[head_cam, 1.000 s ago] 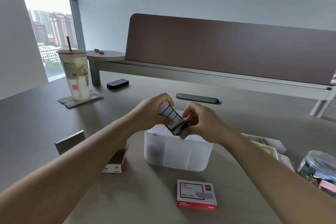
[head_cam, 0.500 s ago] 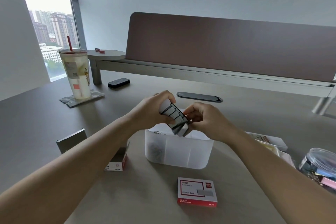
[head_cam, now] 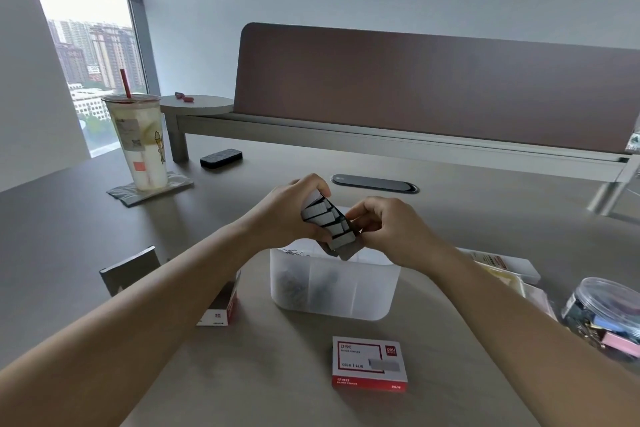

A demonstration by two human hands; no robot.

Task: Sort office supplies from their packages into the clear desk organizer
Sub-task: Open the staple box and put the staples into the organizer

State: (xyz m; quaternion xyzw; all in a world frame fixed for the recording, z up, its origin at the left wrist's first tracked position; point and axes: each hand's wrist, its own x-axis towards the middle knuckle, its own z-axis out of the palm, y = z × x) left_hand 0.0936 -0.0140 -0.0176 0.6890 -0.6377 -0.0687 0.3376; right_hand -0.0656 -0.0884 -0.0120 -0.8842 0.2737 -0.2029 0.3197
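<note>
Staples (head_cam: 328, 220) in their tray sit tilted above the organizer (head_cam: 332, 291), gripped by my left hand (head_cam: 291, 211), so my right hand (head_cam: 384, 229) can pinch strips out.

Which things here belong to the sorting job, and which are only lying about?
Job: staple tray in left hand and right hand; clear organizer; staple box; binder clip jar.
Lying about: iced drink cup; black eraser.
</note>
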